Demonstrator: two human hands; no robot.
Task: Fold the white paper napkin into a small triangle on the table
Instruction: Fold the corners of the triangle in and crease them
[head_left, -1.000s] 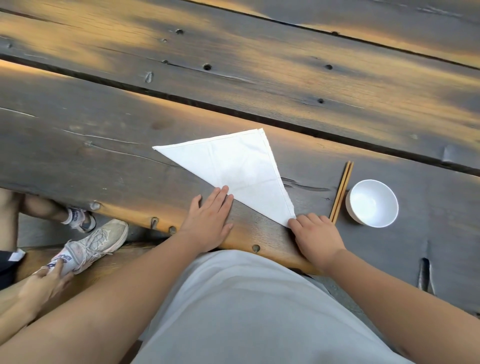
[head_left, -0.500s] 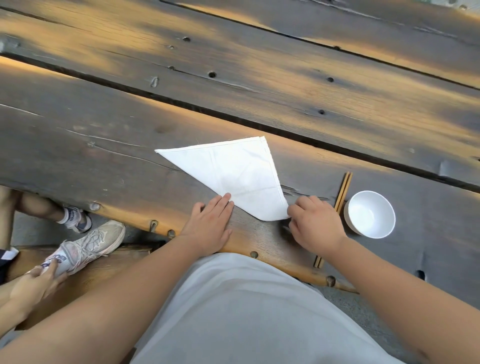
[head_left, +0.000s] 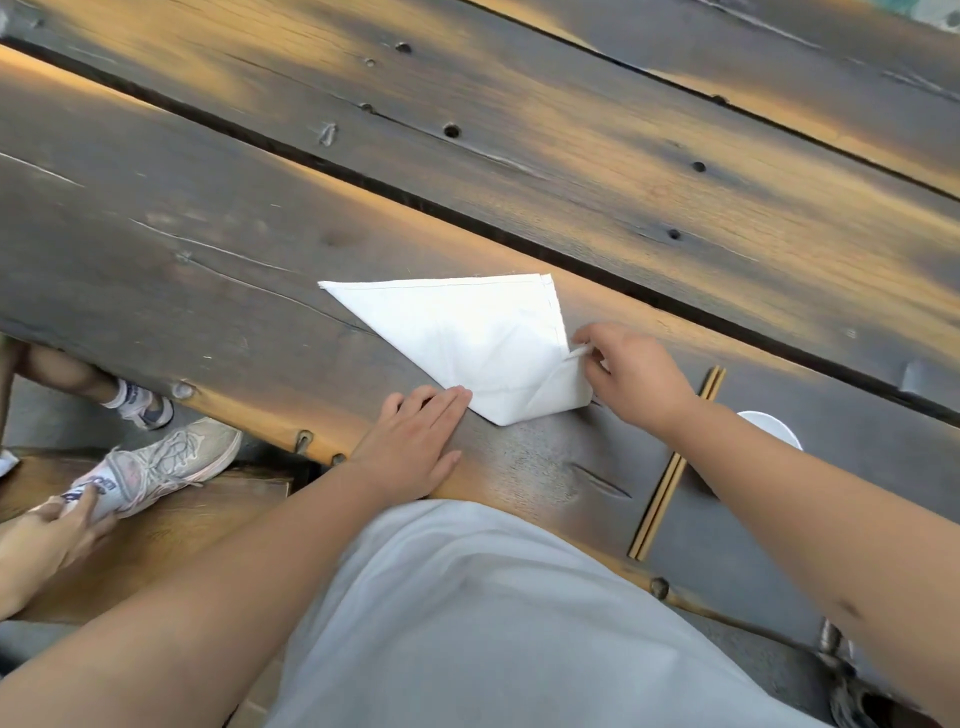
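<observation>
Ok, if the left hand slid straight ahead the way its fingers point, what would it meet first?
The white folded paper napkin: the left hand lies flat, fingertips seemingly already at its near edge.

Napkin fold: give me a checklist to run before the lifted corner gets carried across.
1. Left hand flat, fingertips pinning the napkin at its near edge: ok.
2. Right hand pinching the near right corner, lifted off the table: ok.
3. Far left point lying flat, ready to meet the corner: ok.
4. Layers aligned along the far edge: cannot tell.
5. Chopsticks clear of the napkin: ok.
6. Bowl clear of the right forearm: cannot tell, mostly hidden.
</observation>
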